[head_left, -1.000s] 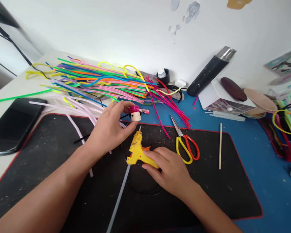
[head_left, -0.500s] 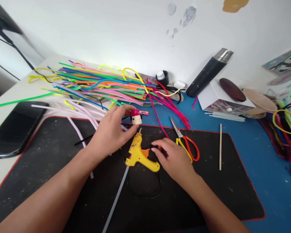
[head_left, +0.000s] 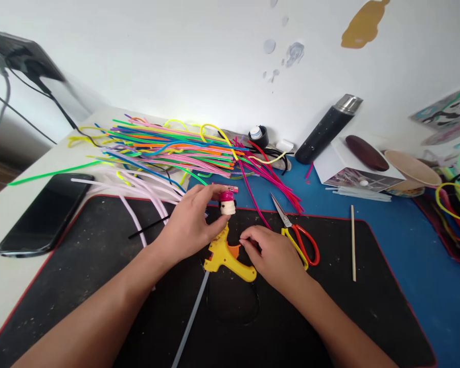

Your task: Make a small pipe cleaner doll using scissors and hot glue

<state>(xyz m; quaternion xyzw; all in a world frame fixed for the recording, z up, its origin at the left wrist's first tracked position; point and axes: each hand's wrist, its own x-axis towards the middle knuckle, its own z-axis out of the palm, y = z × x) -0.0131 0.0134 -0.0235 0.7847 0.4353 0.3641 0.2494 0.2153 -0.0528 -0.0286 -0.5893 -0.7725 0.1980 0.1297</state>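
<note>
My left hand [head_left: 193, 217] pinches a small figure head [head_left: 227, 204] with a bright pink top, a cream lower part and black bits at its sides. It is held just above the tip of a yellow hot glue gun [head_left: 226, 255], which lies on the black mat with a grey-white glue stick [head_left: 191, 317] sticking out of its back. Beside the gun's orange trigger, my right hand [head_left: 274, 253] is closed in a pinch; what sits between its fingertips is too small to make out. Scissors [head_left: 297, 232] with red and yellow handles lie just right of that hand.
A heap of coloured pipe cleaners [head_left: 168, 148] spreads along the back. A phone [head_left: 46, 214] lies at left, a thin wooden stick [head_left: 353, 243] at right. A black flask [head_left: 327, 130] leans against the wall near a white box [head_left: 352, 168].
The camera view has shifted, so everything sits lower and slightly right. The black bit seen at my right fingertips earlier no longer shows clearly. My left hand still holds the figure head.
</note>
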